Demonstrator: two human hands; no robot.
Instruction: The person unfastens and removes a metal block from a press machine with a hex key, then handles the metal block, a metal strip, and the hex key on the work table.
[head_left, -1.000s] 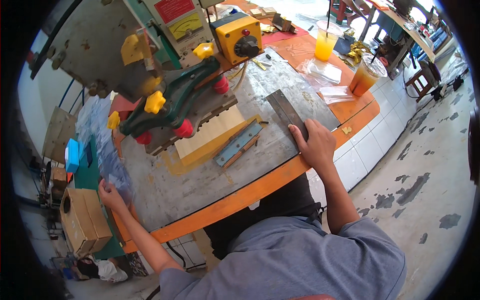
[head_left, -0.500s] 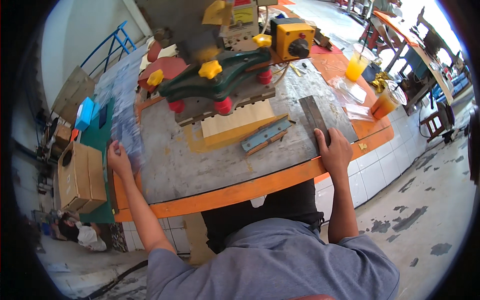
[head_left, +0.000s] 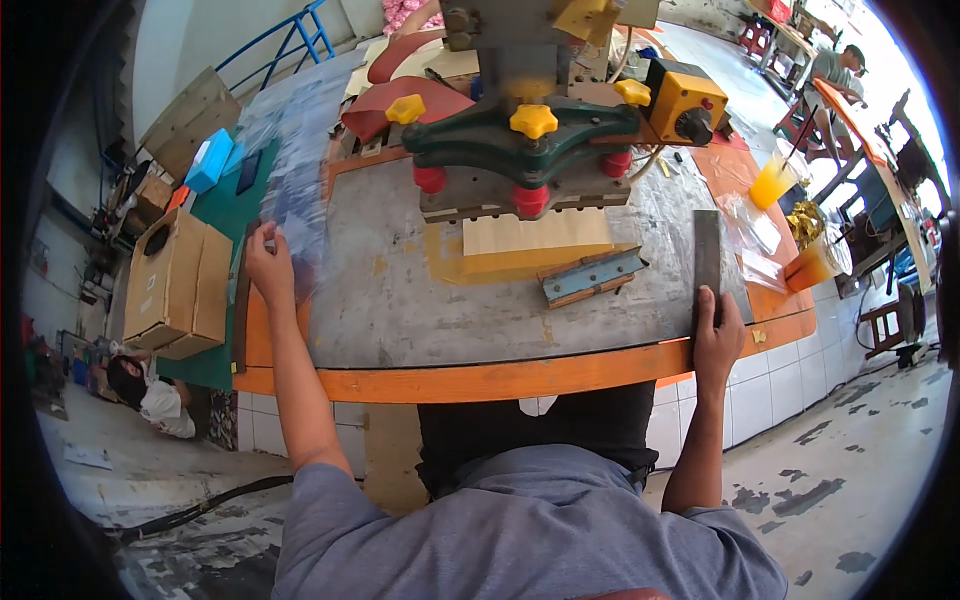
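Note:
My left hand (head_left: pixel 270 268) is at the left side of the bench, its fingers curled together beside clear plastic sheeting (head_left: pixel 292 185) and a long dark strip (head_left: pixel 240 310). Whatever is between those fingers is hidden. On the right, my right hand (head_left: pixel 720 335) grips the near end of a flat grey metal bar (head_left: pixel 707 245), thumb on top. The bar lies on the grey metal plate (head_left: pixel 400 325). Between my hands rests a blue-and-brown block with metal studs (head_left: pixel 595 276), apart from both. Behind it, a pale rectangular sheet (head_left: pixel 535 235) lies partly beneath a press head (head_left: pixel 520 150).
The press has yellow star knobs (head_left: pixel 533 121) and a yellow control box (head_left: pixel 685 103). Drink cups (head_left: pixel 818 262) stand at the right edge. A cardboard box (head_left: pixel 180 285) sits on a green mat at left. An orange edge (head_left: pixel 480 382) borders the bench front. Other people are farther off.
My view has swung, so the bench and press appear farther right and less tilted. Both hands keep about the same places on the bench; the metal bar now looks straighter to me.

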